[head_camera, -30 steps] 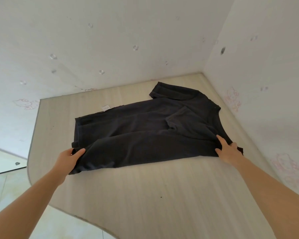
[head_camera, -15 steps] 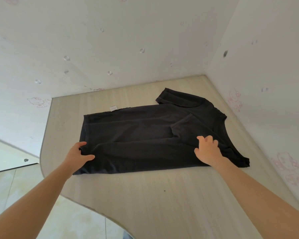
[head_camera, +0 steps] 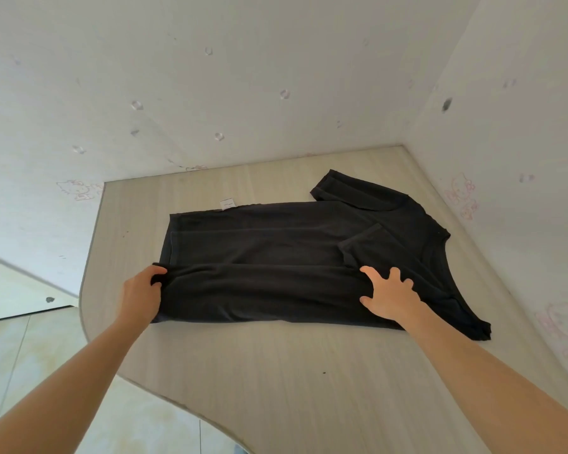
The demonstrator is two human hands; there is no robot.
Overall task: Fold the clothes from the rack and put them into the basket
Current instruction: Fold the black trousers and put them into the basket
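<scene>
A black T-shirt lies flat on the pale wooden worktop, in the middle of the frame, with its collar end toward the right and its hem toward the left. One sleeve sticks out at the upper right, and a small white label shows at the far edge. The near long side is already turned over onto the body, so I judge the step in hand is the lengthwise fold.

The left hand has its grip clenched on the cloth at the hem corner, with fabric bunched between thumb and fingers. The right hand has a released grip: the fingers are spread and press flat on the folded edge near the shoulder.

The next move probably calls for smoothing this fold, then bringing the far side and sleeve inward. No basket or rack is visible here.
</scene>
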